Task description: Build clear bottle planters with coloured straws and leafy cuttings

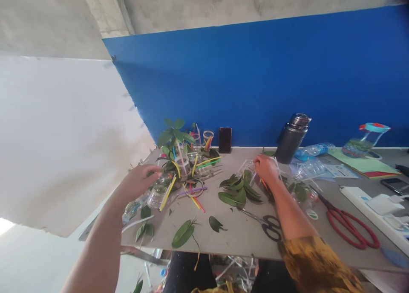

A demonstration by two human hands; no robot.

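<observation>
Fingers of your right hand (262,164) curl over a clear plastic piece (246,169) on the bench (236,239), but the hand hides the grip, so you cannot tell whether they are clamped on it or only resting against it. The piece lies at a slant, its long axis running from a pile of green leaves (238,191) up and to the right, toward the blue wall (255,88). Its lower end sits among those leaves, near the middle of the bench.

Your left hand (139,183) reaches in from the lower left with its fingers (155,170) held close together and stretched out, holding nothing. They are just beside a small clear jar (156,198). Beyond it stands a cluster of clear jars (183,167) with coloured straws and a leafy cutting (174,135).

Black-handled scissors (271,228) lie below your right wrist, blades pointing left toward the leaves. Farther right are red-handled scissors (348,227) beside a white power strip (370,212). A steel flask (292,137) and an upright phone (225,139) stand along the wall.
</observation>
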